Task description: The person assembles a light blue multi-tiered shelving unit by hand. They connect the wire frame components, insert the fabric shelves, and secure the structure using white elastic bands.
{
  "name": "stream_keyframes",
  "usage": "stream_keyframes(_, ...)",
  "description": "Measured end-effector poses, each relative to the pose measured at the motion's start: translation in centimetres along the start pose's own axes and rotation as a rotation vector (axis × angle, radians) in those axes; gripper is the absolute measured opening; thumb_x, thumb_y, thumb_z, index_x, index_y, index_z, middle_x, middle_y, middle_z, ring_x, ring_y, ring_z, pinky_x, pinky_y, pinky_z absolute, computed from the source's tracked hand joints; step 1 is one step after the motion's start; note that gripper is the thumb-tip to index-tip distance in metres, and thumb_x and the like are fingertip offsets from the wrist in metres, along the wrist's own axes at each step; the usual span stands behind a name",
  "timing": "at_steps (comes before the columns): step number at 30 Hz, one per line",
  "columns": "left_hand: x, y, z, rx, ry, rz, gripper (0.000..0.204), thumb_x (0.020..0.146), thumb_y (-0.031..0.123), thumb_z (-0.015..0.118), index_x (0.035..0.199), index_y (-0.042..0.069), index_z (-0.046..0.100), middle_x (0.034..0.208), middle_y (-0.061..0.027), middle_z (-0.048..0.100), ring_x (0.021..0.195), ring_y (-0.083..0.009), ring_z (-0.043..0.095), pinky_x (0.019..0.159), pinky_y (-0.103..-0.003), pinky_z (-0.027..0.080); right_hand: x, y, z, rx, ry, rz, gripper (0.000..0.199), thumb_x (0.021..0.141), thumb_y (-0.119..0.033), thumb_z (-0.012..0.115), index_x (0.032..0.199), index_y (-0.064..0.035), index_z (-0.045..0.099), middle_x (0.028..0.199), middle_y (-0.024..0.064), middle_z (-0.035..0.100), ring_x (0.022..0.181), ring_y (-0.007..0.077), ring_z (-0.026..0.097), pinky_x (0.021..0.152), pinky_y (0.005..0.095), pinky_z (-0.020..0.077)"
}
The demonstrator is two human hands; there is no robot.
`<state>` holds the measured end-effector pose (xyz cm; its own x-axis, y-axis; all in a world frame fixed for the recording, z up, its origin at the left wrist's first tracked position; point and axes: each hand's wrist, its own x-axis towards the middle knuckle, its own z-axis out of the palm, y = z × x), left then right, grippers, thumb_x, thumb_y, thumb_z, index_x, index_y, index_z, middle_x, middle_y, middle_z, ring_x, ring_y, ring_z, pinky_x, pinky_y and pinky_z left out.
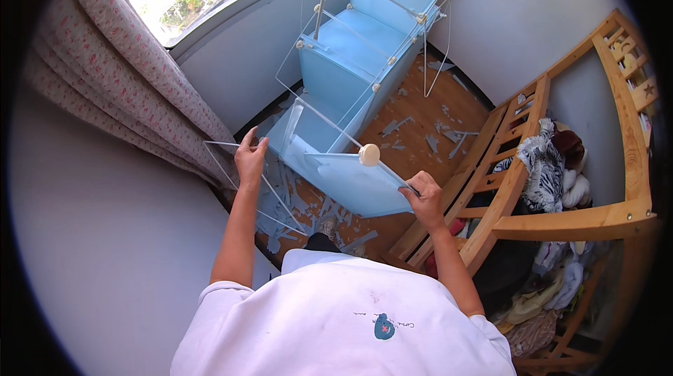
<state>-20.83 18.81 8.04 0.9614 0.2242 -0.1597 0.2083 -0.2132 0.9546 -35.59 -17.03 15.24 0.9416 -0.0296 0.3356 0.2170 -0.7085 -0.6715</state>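
Below the window, a light blue cube shelf (364, 60) of plastic panels, thin white wire rods and round cream connectors leans across the wooden floor (449, 106), its lower end close to the person. Both hands are on that lower end. The left hand (250, 159) is raised with fingers curled round a thin white wire frame (231, 166) at the shelf's left side, just beside the flowered pink curtain (133, 60). The right hand (423, 192) is closed around the near corner of a loose blue panel (357, 183), which tilts down toward the person. A round cream connector (369, 154) sits at the panel's upper edge, between the two hands, where a white rod meets it. Grey-blue broken pieces of plastic (420, 131) lie scattered over the floor around and under the shelf, thicker near the person's feet. To the right stands a wooden bed frame (561, 222) with slatted rails, holding a heap of clothes (547, 166), among them a black-and-white patterned piece. Grey walls close in the corner, and the person's white T-shirt fills the lower part of the view.
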Motion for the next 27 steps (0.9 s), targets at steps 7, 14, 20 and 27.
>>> stream_keyframes(7, 0.1, 0.2, 1.9, 0.099, -0.376, 0.388, 0.023, 0.081, 0.022, 0.065, 0.095, 0.004, 0.066, 0.080, -0.0047, 0.064, 0.069, -0.0080, 0.056, 0.063, -0.024, 0.044, 0.1, -1.3, -0.5, -0.086, -0.128, -0.098, 0.009, 0.068, -0.006, 0.069, 0.074, -0.0049, 0.061, 0.068, 0.0061, 0.052, 0.064, 0.0220, 0.055, 0.055, 0.0333, 0.0423)
stream_keyframes(14, -2.6, 1.5, 2.9, -0.048, -0.628, 0.156, 0.026, 0.091, 0.025, 0.052, 0.087, 0.002, 0.065, 0.057, 0.0005, 0.054, 0.055, -0.0051, 0.047, 0.053, -0.021, 0.037, -0.1, 0.1, 1.7, -0.302, -0.123, -0.207, 0.032, 0.071, 0.000, 0.060, 0.100, -0.0151, 0.061, 0.072, 0.0036, 0.054, 0.062, 0.0191, 0.058, 0.050, 0.0294, 0.0476)
stream_keyframes(20, -5.7, 1.2, 5.2, 0.039, -0.740, 0.203, 0.017, 0.086, 0.019, 0.060, 0.084, 0.004, 0.066, 0.066, 0.0007, 0.055, 0.063, -0.0074, 0.047, 0.058, -0.022, 0.039, 1.8, -0.5, 4.2, -0.207, -0.116, -0.247, 0.042, 0.073, 0.005, 0.054, 0.106, -0.0182, 0.064, 0.072, 0.0034, 0.057, 0.061, 0.0175, 0.057, 0.049, 0.0286, 0.0479)
stream_keyframes(27, -6.2, 3.4, 4.8, 0.053, -0.875, 0.169, 0.016, 0.081, 0.019, 0.067, 0.088, 0.005, 0.068, 0.075, -0.0011, 0.058, 0.069, -0.0106, 0.050, 0.063, -0.028, 0.041, 3.6, 0.6, 3.8, -0.051, -0.117, -0.140, 0.021, 0.076, -0.002, 0.061, 0.094, -0.0121, 0.067, 0.075, 0.0030, 0.060, 0.071, 0.0211, 0.057, 0.072, 0.0338, 0.0421)
